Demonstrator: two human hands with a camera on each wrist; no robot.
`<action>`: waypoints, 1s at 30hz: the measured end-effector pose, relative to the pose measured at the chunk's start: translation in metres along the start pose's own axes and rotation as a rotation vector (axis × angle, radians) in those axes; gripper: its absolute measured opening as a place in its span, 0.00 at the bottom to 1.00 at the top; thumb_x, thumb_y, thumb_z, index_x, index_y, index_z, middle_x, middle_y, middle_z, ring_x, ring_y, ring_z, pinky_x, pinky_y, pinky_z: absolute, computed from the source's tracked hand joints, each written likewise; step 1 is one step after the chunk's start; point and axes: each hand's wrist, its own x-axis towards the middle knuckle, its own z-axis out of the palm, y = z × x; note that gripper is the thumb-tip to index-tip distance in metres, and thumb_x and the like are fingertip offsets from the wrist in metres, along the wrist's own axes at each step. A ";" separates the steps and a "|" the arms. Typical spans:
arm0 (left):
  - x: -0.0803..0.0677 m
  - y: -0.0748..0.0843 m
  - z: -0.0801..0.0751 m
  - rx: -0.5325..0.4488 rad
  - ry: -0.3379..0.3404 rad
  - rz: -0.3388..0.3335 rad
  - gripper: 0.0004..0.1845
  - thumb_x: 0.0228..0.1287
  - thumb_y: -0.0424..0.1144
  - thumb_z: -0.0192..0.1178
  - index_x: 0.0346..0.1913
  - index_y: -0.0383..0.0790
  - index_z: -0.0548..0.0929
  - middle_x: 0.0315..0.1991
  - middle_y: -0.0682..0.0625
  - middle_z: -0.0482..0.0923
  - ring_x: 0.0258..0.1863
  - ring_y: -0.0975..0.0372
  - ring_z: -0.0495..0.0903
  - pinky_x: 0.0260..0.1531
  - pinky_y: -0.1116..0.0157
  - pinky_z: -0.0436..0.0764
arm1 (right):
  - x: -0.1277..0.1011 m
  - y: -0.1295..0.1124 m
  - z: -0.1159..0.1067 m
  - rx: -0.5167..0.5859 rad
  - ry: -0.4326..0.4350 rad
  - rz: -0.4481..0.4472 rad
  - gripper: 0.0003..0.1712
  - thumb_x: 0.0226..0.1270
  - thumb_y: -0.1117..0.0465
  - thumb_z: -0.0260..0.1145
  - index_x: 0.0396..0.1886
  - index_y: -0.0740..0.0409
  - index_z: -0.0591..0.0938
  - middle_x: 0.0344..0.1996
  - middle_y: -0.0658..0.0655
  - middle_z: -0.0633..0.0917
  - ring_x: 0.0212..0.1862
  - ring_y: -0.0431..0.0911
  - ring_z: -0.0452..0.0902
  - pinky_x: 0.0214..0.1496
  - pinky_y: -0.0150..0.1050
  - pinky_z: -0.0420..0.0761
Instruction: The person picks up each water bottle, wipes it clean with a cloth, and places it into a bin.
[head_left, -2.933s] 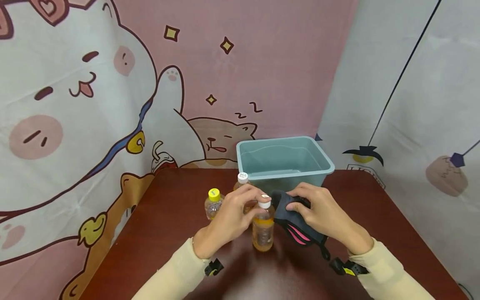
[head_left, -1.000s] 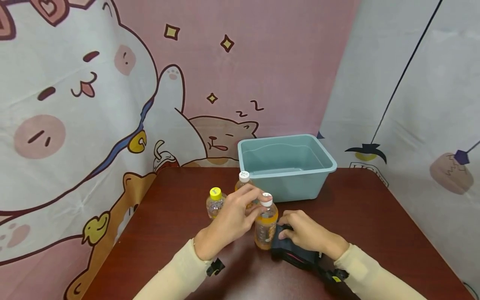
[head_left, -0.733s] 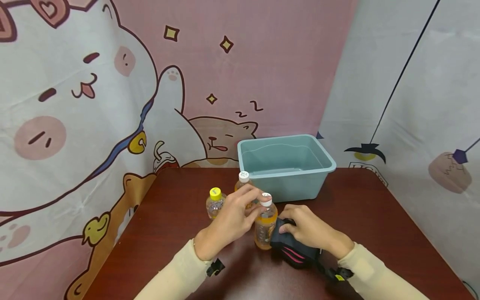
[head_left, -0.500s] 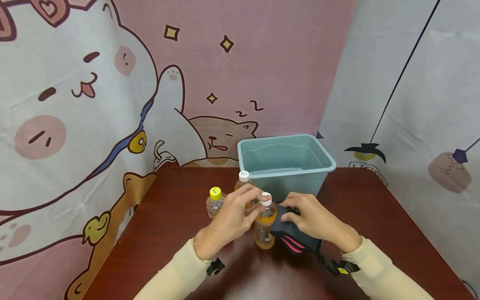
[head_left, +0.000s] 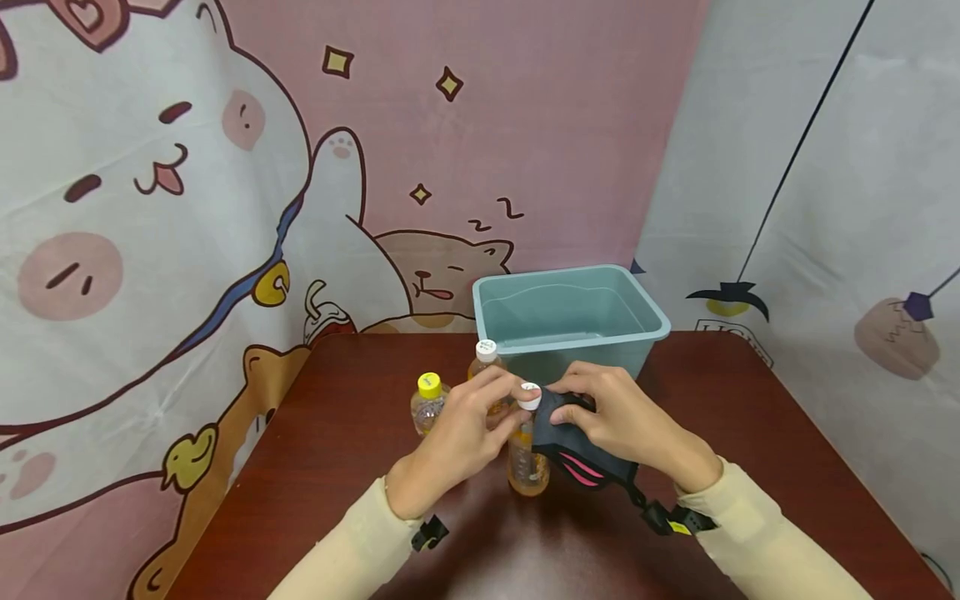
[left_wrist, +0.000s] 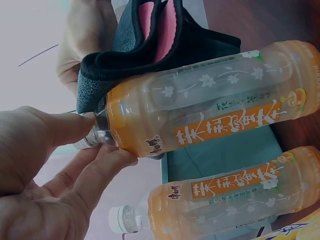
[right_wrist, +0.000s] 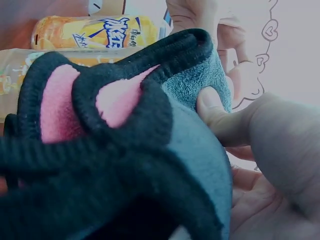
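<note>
My left hand (head_left: pixel 468 421) pinches the neck of a tea bottle (left_wrist: pixel 220 105) just under its white cap (head_left: pixel 529 396). The bottle stands upright on the table, with an orange label and pale amber liquid. My right hand (head_left: pixel 626 417) grips a folded cleaning cloth (head_left: pixel 577 442), dark grey with black edging and pink inside. In the left wrist view the cloth lies against the bottle's shoulder and side. The right thumb (right_wrist: pixel 217 112) presses on the grey face of the cloth; part of the label is hidden behind it.
A second white-capped tea bottle (left_wrist: pixel 235 195) stands just behind, partly covered by the left hand. A yellow-capped bottle (head_left: pixel 429 400) is at its left. At the table's back stands a blue-green plastic bin (head_left: pixel 570 354). A patterned cloth backdrop (head_left: pixel 570 125) rises behind the brown table (head_left: pixel 360 492).
Since one second ago, my right hand has moved the cloth up the bottle from its lower side to the neck. Earlier it had come down from the top. The left hand holds its place.
</note>
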 end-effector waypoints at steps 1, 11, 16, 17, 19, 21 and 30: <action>0.001 0.001 0.000 0.000 -0.004 -0.001 0.12 0.75 0.29 0.79 0.55 0.43 0.92 0.55 0.49 0.91 0.54 0.59 0.93 0.48 0.75 0.91 | 0.000 0.000 0.000 0.001 0.007 0.002 0.15 0.71 0.63 0.86 0.56 0.56 0.98 0.40 0.43 0.89 0.32 0.35 0.78 0.33 0.31 0.82; 0.002 0.001 0.001 -0.015 -0.007 -0.007 0.11 0.76 0.29 0.78 0.55 0.43 0.92 0.54 0.49 0.90 0.53 0.59 0.93 0.47 0.76 0.91 | -0.008 0.006 0.003 -0.020 -0.035 0.077 0.08 0.74 0.63 0.85 0.49 0.52 0.96 0.40 0.43 0.90 0.35 0.32 0.77 0.37 0.32 0.82; 0.001 0.000 0.001 -0.010 0.000 -0.014 0.11 0.76 0.29 0.78 0.55 0.44 0.92 0.54 0.49 0.91 0.51 0.59 0.93 0.45 0.76 0.91 | -0.015 0.015 0.010 -0.041 -0.071 0.073 0.09 0.73 0.62 0.85 0.49 0.54 0.95 0.41 0.44 0.91 0.38 0.31 0.78 0.40 0.32 0.85; 0.001 0.000 0.001 -0.009 0.001 -0.016 0.11 0.76 0.29 0.78 0.55 0.44 0.92 0.55 0.49 0.91 0.50 0.59 0.92 0.45 0.76 0.91 | -0.016 0.017 0.013 -0.042 -0.083 0.072 0.09 0.74 0.62 0.85 0.49 0.55 0.95 0.41 0.45 0.91 0.38 0.31 0.78 0.40 0.32 0.85; 0.000 0.000 0.001 -0.009 0.001 -0.018 0.11 0.76 0.29 0.78 0.55 0.44 0.92 0.54 0.49 0.91 0.50 0.60 0.92 0.44 0.76 0.90 | -0.018 0.023 0.018 -0.043 -0.109 0.073 0.08 0.74 0.62 0.84 0.49 0.55 0.95 0.42 0.46 0.91 0.39 0.31 0.79 0.40 0.32 0.85; 0.000 0.000 0.002 -0.012 -0.002 -0.017 0.11 0.77 0.29 0.78 0.55 0.44 0.92 0.55 0.50 0.91 0.51 0.59 0.93 0.45 0.76 0.91 | -0.021 0.028 0.023 -0.044 -0.139 0.077 0.08 0.75 0.62 0.84 0.49 0.56 0.94 0.42 0.46 0.91 0.39 0.31 0.80 0.40 0.32 0.85; 0.000 0.000 0.002 -0.026 -0.005 -0.026 0.12 0.77 0.30 0.78 0.57 0.44 0.92 0.55 0.50 0.91 0.48 0.61 0.91 0.38 0.70 0.91 | -0.029 0.046 0.045 -0.055 -0.222 0.075 0.10 0.72 0.62 0.86 0.48 0.57 0.94 0.42 0.47 0.90 0.42 0.33 0.84 0.43 0.32 0.87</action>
